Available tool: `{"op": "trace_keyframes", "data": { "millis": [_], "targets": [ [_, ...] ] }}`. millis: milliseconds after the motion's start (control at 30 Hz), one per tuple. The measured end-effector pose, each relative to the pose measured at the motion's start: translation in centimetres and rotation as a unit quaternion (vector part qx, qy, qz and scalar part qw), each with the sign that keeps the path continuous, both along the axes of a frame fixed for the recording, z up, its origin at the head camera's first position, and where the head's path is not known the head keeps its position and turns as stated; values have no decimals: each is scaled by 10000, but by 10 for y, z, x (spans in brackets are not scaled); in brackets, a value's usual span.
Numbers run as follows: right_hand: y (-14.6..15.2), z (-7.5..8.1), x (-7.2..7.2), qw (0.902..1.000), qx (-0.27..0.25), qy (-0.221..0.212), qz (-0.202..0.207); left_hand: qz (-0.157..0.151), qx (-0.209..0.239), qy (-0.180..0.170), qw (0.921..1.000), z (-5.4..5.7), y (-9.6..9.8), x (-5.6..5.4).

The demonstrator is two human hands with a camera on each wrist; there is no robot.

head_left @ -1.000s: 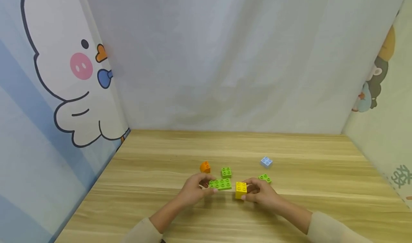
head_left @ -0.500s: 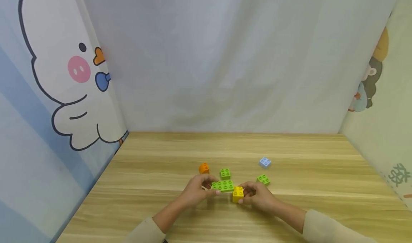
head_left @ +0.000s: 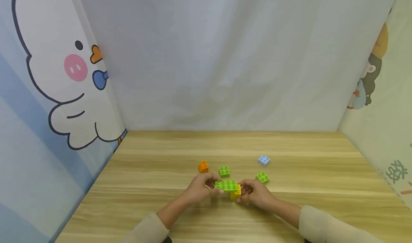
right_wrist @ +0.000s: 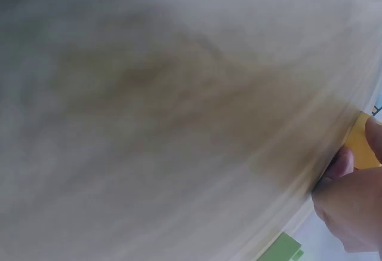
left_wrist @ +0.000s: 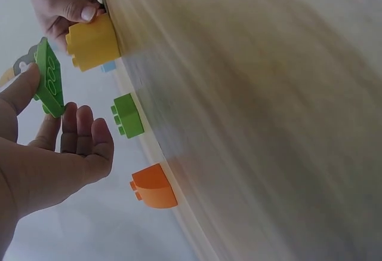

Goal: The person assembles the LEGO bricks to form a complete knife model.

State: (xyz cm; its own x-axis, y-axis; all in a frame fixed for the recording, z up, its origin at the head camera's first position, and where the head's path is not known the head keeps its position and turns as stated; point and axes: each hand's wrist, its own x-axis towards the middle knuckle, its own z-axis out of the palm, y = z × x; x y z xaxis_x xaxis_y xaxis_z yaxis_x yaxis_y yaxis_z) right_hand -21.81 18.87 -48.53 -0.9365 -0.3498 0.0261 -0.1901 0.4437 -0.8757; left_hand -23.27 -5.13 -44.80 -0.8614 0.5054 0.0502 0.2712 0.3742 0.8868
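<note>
The green plate [head_left: 226, 185] is pinched in the left hand [head_left: 200, 188] fingers and held over the yellow brick [head_left: 236, 193] gripped by the right hand [head_left: 254, 194], so alignment and pressing down seem called for next.

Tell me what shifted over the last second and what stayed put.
The left hand carried the long green brick rightward until it sits over the yellow brick held by the right hand; the gap between them closed. Both grips stayed. The orange brick, two small green bricks and the blue brick stayed where they were on the table.
</note>
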Motion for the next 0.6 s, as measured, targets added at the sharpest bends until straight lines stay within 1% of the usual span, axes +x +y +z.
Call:
{"op": "trace_keyframes", "data": {
  "millis": [133, 400, 600],
  "targets": [
    [1, -1, -1, 10000, -2, 65, 17, -78, 11, 39, 10000, -1, 3, -1],
    [3, 3, 1, 9996, -177, -192, 90, -76, 73, -152, 9998, -3, 8, -2],
    [3, 4, 2, 9993, -284, -174, 158, -124, 148, -86, 9998, -4, 13, -3]
  ]
}}
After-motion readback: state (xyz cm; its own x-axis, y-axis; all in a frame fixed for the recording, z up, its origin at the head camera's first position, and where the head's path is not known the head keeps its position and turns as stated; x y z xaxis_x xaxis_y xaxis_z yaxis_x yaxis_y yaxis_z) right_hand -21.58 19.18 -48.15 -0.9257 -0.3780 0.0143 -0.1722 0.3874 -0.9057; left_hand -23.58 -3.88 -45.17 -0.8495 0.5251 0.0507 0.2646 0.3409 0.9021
